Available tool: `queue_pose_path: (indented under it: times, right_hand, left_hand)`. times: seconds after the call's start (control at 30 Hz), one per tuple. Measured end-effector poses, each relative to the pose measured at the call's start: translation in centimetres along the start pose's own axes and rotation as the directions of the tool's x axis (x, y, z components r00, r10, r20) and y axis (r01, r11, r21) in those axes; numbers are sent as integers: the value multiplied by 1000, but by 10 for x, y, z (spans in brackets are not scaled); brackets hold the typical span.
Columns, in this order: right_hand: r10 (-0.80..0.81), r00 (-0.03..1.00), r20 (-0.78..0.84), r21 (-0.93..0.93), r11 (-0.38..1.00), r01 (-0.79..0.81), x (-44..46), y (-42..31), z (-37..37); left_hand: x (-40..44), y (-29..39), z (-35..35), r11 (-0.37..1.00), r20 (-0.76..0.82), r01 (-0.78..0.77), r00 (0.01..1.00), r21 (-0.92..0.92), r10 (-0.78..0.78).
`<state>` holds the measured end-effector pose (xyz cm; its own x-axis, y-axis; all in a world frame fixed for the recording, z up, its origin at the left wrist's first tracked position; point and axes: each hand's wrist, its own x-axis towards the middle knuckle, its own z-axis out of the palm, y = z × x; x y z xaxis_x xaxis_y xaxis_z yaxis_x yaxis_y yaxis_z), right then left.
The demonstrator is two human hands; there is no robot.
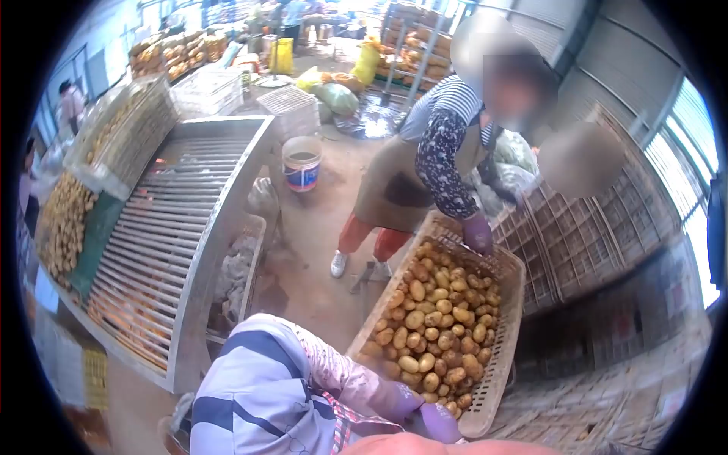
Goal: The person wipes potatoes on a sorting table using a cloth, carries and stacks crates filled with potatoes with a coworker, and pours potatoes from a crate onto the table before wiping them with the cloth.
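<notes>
A tan slatted plastic crate (497, 379) filled with potatoes (436, 322) stretches away from me, right of the middle. At its near end are my two hands in purple gloves, close together. My left hand (400, 400) is closed at the near rim, its arm bent out to the left in a pink patterned sleeve. Beside it, my right hand (441, 422) is closed near the corner; the fingertips of both are hidden. Across from me a co-worker in an apron grips the far end with a purple-gloved hand (477, 233).
Left stands a metal roller sorting table (227, 171), with potatoes (67, 220) and another crate (140, 125) at its far side. A bucket (302, 168) stands on the floor. Stacked crates (599, 235) line the right; filled sacks (417, 49) are behind.
</notes>
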<state>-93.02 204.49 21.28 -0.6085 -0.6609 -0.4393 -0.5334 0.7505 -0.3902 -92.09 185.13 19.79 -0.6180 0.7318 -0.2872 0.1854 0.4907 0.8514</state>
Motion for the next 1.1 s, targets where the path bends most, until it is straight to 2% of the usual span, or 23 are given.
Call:
queue_pose_path:
  times: [0.07, 0.17, 0.27, 0.33, 0.53, 0.6, 0.63, 0.7, 0.73, 0.77, 0.8, 0.83, 0.87, 0.9, 0.93, 0.97, 1.0, 1.03, 1.07, 1.1]
  right_hand:
    - [-22, 999, 45, -34, 999, 24, 25, -6, -22]
    - [-39, 982, 187, -233, 969, 82, 79, -28, -46]
    - [-117, 980, 161, -207, 967, 150, 139, -48, -61]
    - [-158, 974, 159, -180, 966, 186, 180, -71, -73]
    - [-257, 956, 142, -32, 964, 264, 290, -154, -103]
    - [-273, 951, 143, 24, 962, 273, 315, -176, -116]
    - [-276, 950, 147, 48, 961, 272, 324, -187, -126]
    - [-293, 943, 156, 99, 955, 280, 336, -213, -155]
    - [-300, 939, 166, 115, 952, 284, 337, -231, -177]
    - [-280, 940, 195, 125, 958, 259, 336, -255, -205]
    - [-184, 939, 290, 87, 982, 166, 331, -291, -237]
    - [64, 874, 482, -190, 981, 33, 324, -349, -279]
    - [-37, 835, 548, 87, 996, -13, 339, -341, -281]
    - [-137, 783, 606, 345, 933, -103, 354, -333, -284]
    - [-224, 801, 555, 375, 927, -1, 360, -359, -300]
    - [-316, 809, 496, 399, 910, 111, 368, -389, -319]
    - [-409, 804, 432, 416, 881, 224, 376, -416, -334]
    - [-455, 812, 366, 449, 850, 275, 394, -435, -339]
    - [-567, 752, 337, 405, 808, 428, 414, -456, -344]
    - [-669, 679, 302, 357, 740, 570, 433, -477, -349]
  left_hand:
    - [-9, -4, -27, 999, -4, 36, 999, -32, -36]
    - [-41, -5, -75, 993, -75, 114, 991, -17, -115]
    - [-56, -61, -96, 997, -234, 71, 970, 25, -63]
    - [-79, -78, -134, 984, -211, 69, 977, 165, -33]
    - [-168, -124, -231, 954, -333, 16, 939, 300, 89]
    - [-182, -130, -264, 951, -307, 74, 951, 301, 24]
    - [-185, -128, -280, 951, -269, 136, 961, 276, -60]
    - [-209, -128, -310, 930, -325, 81, 945, 357, 42]
    - [-225, -116, -331, 931, -276, 125, 961, 344, -27]
    - [-243, -96, -354, 926, -225, 173, 969, 335, -100]
    - [-260, -81, -372, 920, -166, 217, 971, 326, -170]
    - [-278, -74, -387, 946, -219, 195, 966, 258, -140]
    - [-287, -83, -401, 943, -258, 246, 948, 225, -186]
    - [-311, -69, -417, 830, -308, 195, 951, 522, -29]
    - [-335, -45, -441, 864, -256, 262, 953, 431, -161]
    - [-345, -71, -459, 944, -296, 223, 944, 243, -146]
    - [-380, -40, -474, 890, -339, 414, 879, 193, -335]
    - [-400, -62, -490, 804, -364, 256, 930, 536, -53]
    - [-422, -43, -499, 840, -398, 406, 881, 359, -256]
    - [-446, -63, -512, 781, -458, 429, 864, 453, -209]
